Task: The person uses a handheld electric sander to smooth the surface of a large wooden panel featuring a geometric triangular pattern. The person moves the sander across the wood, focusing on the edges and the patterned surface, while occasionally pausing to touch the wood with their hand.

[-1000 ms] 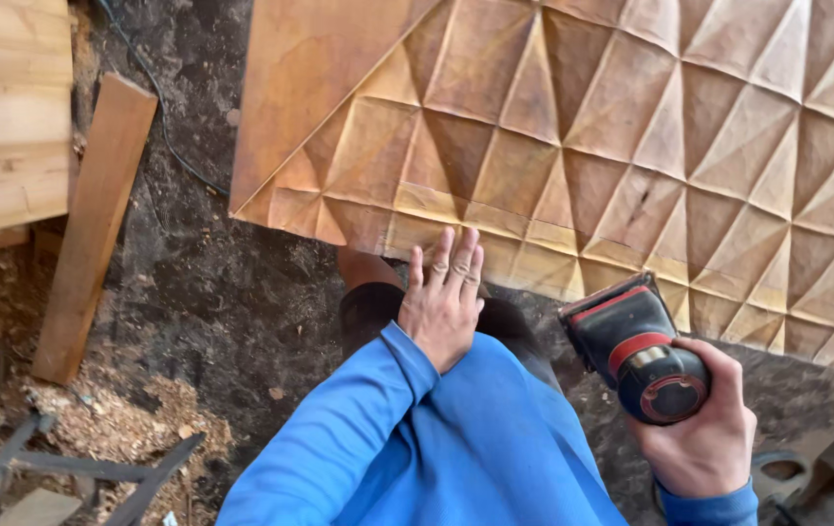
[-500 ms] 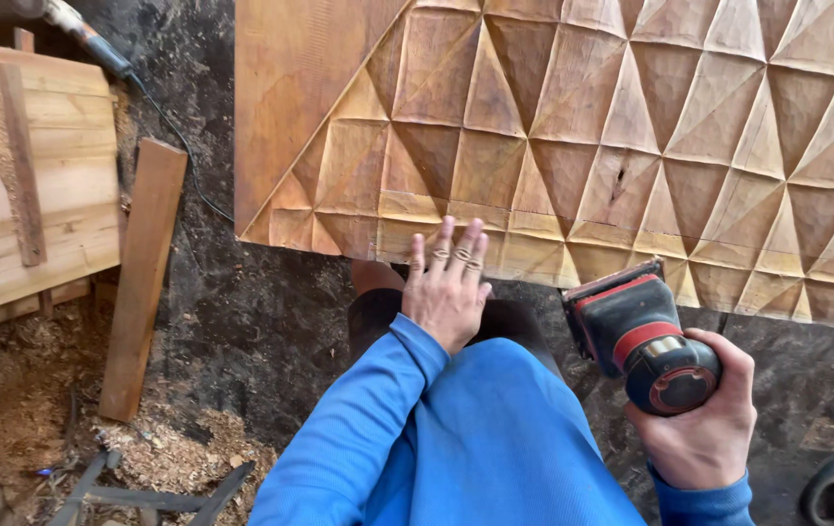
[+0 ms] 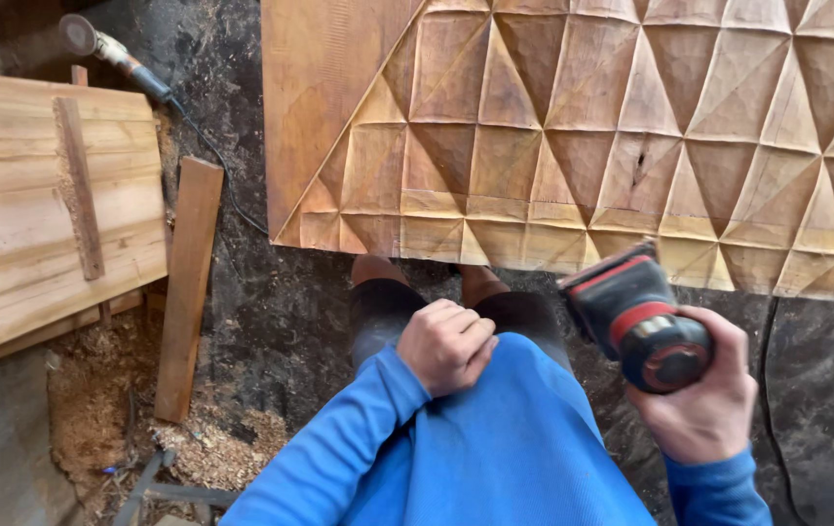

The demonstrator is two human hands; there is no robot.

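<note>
A large carved wooden panel (image 3: pixel 573 127) with raised triangular facets lies flat on the dark floor in front of me. My right hand (image 3: pixel 704 399) grips a black and red electric palm sander (image 3: pixel 631 314), held just off the panel's near edge. My left hand (image 3: pixel 448 344) is curled into a loose fist against my blue-clad front, holding nothing and no longer touching the panel. My bare legs (image 3: pixel 378 292) show just below the panel's edge.
A pale plank assembly (image 3: pixel 37 224) sits at the left, with a loose board (image 3: pixel 188 282) leaning beside it. An angle grinder (image 3: pixel 105 47) and its cable lie at the top left. Sawdust and shavings (image 3: pixel 193 438) cover the floor at the lower left.
My left hand has lifted off the panel's near edge and drawn back into a fist near my body. The sander has stayed in my right hand, and the view has shifted slightly.
</note>
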